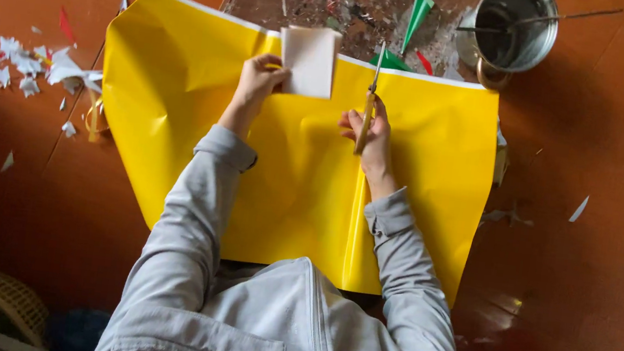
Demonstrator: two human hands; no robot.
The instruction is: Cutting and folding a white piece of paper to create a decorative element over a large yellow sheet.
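While left hand pinches folded white paper, glossy yellow sheet, right hand gripping scissors

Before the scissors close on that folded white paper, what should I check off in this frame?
1. Left hand grips the folded white paper at its lower left edge: ok.
2. Right hand has a firm grip on the scissors: ok.
3. Blades pointing away from the body: ok.
4. Blades apart from the paper, not yet on it: ok.
5. Left fingers out of the blades' path: ok.
6. Blades open or shut: cannot tell.
7. Yellow sheet lying flat beneath both hands: ok, slightly creased.
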